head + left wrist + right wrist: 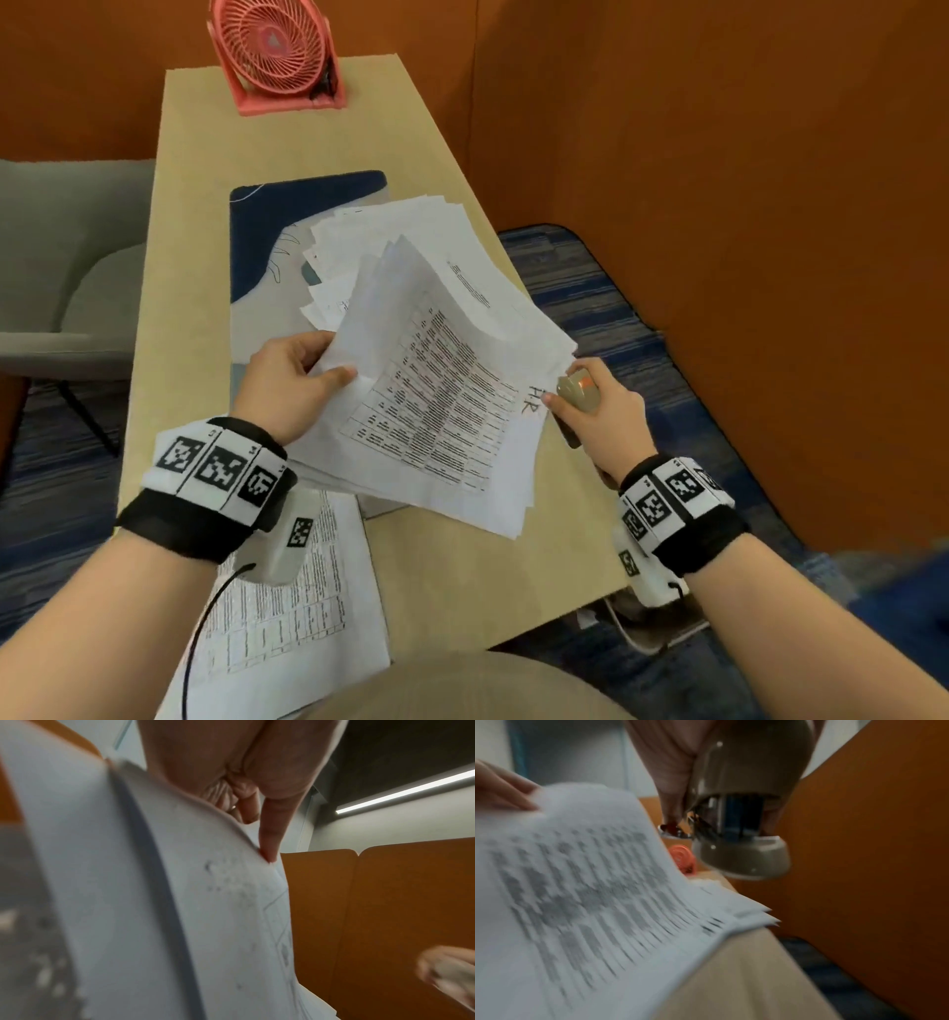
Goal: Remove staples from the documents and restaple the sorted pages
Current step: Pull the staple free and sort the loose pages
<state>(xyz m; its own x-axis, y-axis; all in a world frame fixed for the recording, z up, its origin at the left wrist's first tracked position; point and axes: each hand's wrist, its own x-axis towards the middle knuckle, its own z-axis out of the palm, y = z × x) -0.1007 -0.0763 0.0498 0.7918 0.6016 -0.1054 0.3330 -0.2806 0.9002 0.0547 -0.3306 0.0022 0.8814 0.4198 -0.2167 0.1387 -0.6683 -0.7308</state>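
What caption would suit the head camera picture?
Left hand holds a stack of papers above the desk while the right hand grips a stapler.

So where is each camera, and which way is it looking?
Head: worn on the head, looking down at the table; both forearms, the left hand gripping the paper stack and the right hand gripping the stapler show.
Left wrist: looks up along the fingers under the stack's blurred pages.
Right wrist: looks along the stapler toward the stack and the pink fan.
Shared: all three see the paper stack; head and right wrist share the fan.
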